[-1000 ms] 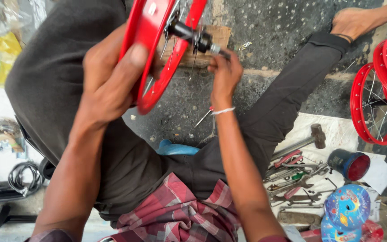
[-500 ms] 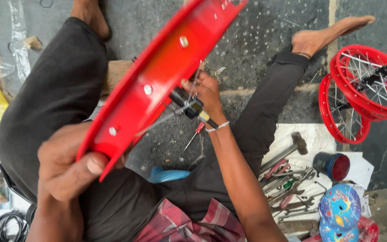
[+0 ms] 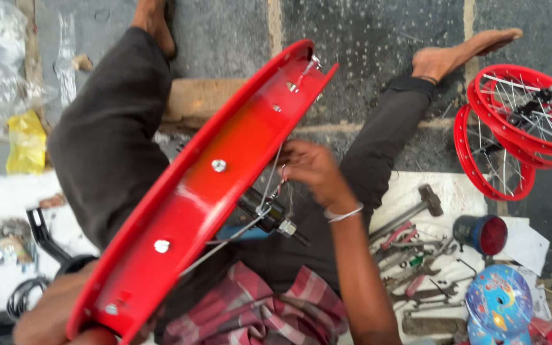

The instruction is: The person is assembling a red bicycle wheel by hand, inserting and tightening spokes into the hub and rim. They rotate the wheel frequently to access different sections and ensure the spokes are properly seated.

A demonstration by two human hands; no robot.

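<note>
Spoke-lacing step, by the look: left hand [image 3: 52, 319] grips red wheel rim [image 3: 186, 198] at its lower edge, tilted across lap; right hand [image 3: 311, 169] pinches a spoke [image 3: 269, 185] nr hub [image 3: 273, 214]; next calls for seating spoke end in a rim hole.

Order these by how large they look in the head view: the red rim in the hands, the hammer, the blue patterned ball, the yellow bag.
1. red rim, by far the largest, though it is nearest the camera.
2. hammer.
3. blue patterned ball and yellow bag look about alike; I would not rank them.
</note>
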